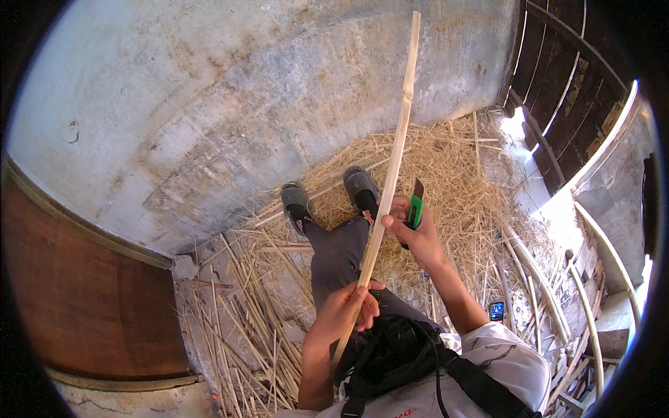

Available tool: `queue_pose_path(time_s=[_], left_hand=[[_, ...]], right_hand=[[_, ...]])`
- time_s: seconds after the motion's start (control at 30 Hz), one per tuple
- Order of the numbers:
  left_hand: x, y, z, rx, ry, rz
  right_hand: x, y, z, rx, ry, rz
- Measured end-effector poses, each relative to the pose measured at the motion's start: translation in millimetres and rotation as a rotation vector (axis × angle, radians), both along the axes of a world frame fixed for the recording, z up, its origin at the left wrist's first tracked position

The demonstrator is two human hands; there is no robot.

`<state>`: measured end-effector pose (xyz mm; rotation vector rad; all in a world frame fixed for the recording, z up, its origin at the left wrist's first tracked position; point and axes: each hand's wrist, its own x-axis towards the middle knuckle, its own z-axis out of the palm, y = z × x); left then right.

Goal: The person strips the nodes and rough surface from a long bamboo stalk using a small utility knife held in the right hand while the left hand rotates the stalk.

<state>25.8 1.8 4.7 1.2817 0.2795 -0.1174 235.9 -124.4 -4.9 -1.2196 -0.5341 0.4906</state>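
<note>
A long pale cane stick (396, 150) runs from my lap up past the grey wall. My left hand (346, 308) grips its lower part near my lap. My right hand (414, 233) holds a green utility knife (415, 208) with its blade out, thumb and fingers pressed against the stick's right side about halfway up. My legs in grey trousers stretch forward, with my two shoes (327, 195) resting on straw.
Straw and peeled shavings (446, 174) cover the ground around my feet. Loose cane stalks (240, 306) lie at the left, pale curved canes (557, 292) at the right. A grey plastered wall (209, 104) stands ahead, a dark slatted door (564, 90) at upper right. A small phone (496, 311) lies by my right side.
</note>
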Motion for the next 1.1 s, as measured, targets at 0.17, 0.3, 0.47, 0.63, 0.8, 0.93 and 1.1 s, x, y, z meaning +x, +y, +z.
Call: queue_pose_path(time_s=[0.17, 0.3, 0.47, 0.63, 0.8, 0.93, 1.1], left_hand=[[8, 0, 0, 0.114, -0.030, 0.154], [14, -7, 8, 0.165, 0.014, 0.300], [14, -12, 8, 0.138, -0.019, 0.316], [12, -17, 16, 0.211, 0.037, 0.366], [9, -19, 19, 0.255, 0.026, 0.367], [7, -24, 22, 0.315, 0.034, 0.406], [3, -29, 20, 0.433, 0.017, 0.444]], right_hand=[[-3, -9, -7, 0.013, -0.235, -0.101], [-12, -21, -9, -0.305, -0.623, -0.090], [-21, -17, -4, -0.280, -0.962, -0.091], [-24, -18, 0, -0.344, -1.020, -0.172], [-25, -18, 4, -0.355, -1.019, -0.204], [-26, -18, 10, -0.356, -1.016, -0.218], [-28, -18, 17, -0.394, -1.028, -0.227]])
